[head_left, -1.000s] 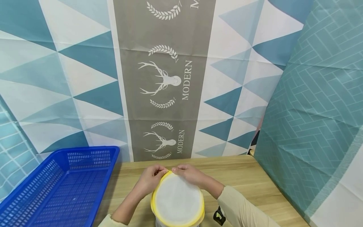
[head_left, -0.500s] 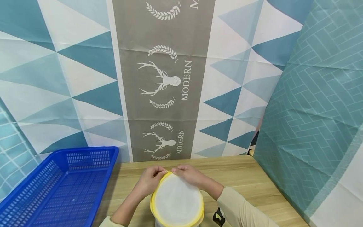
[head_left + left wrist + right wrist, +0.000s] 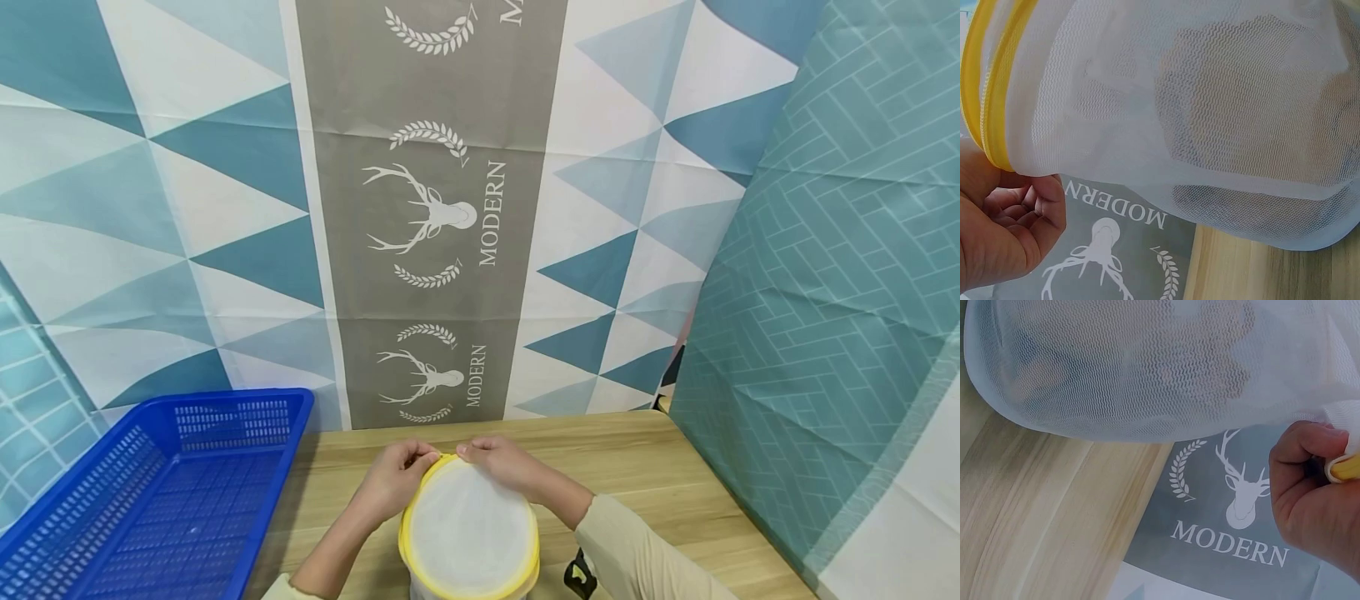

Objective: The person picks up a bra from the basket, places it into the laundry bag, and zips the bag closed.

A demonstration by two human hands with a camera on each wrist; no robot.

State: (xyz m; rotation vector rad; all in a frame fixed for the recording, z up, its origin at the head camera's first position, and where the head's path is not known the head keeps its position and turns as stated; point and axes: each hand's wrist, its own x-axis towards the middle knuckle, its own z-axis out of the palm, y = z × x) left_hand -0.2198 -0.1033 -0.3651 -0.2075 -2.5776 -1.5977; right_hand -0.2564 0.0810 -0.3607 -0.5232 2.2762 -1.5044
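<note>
A white mesh laundry bag [image 3: 474, 527] with a yellow-trimmed round top stands upright at the table's front in the head view. Both hands meet at the far edge of its rim. My left hand [image 3: 396, 479] pinches the yellow trim [image 3: 999, 94], its fingers curled under it in the left wrist view. Just to the right, my right hand [image 3: 506, 462] grips the rim between thumb and curled fingers; a bit of yellow shows in its grasp in the right wrist view. Through the mesh [image 3: 1129, 369] brownish and dark contents show, too blurred to name.
A blue plastic basket [image 3: 187, 508] stands on the left of the wooden table [image 3: 637, 467]. A small black object [image 3: 580, 575] lies beside the bag, near the right sleeve. Patterned cloth [image 3: 427, 208] hangs behind the table, and teal cloth [image 3: 832, 275] along the right.
Hands and bag keep nearly the same place, both hands still holding the rim. The head view has shifted very slightly.
</note>
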